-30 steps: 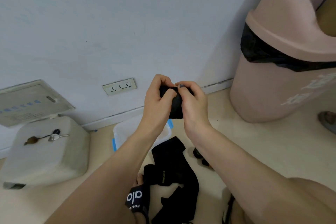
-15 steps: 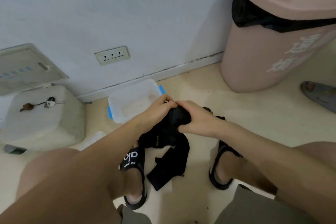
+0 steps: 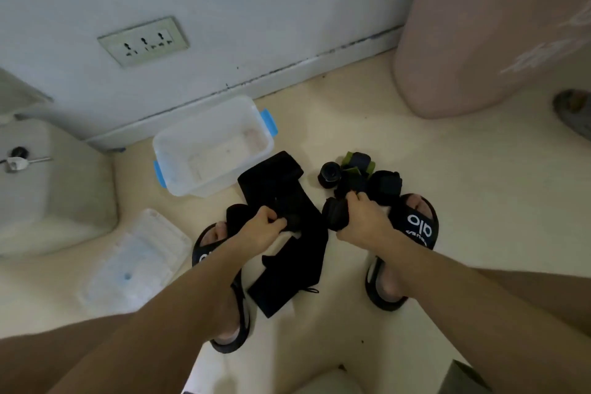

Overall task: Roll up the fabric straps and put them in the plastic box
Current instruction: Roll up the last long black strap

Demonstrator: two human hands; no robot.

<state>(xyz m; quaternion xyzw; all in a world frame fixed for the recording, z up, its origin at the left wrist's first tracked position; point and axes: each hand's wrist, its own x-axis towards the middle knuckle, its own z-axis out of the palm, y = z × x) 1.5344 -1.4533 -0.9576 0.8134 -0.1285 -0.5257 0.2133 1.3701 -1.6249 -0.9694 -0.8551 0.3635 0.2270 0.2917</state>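
A pile of loose black fabric straps (image 3: 281,198) lies on the floor between my feet. My left hand (image 3: 260,229) grips one of these straps in the middle of the pile. My right hand (image 3: 359,217) holds a rolled black strap (image 3: 334,216) low over the floor, beside several rolled straps (image 3: 355,174), black and green, by my right foot. The clear plastic box (image 3: 211,144) with blue handles stands open near the wall, just beyond the pile, with nothing visible inside.
The box's clear lid (image 3: 134,262) lies on the floor at the left. A grey block (image 3: 54,189) with keys on it stands at the far left. A pink bin (image 3: 499,32) is at the right. My sandalled feet flank the pile.
My hands held the roll together, high in front of the wall, then came down. They have parted: the right carries the roll towards the rolled ones, the left grips a loose strap.
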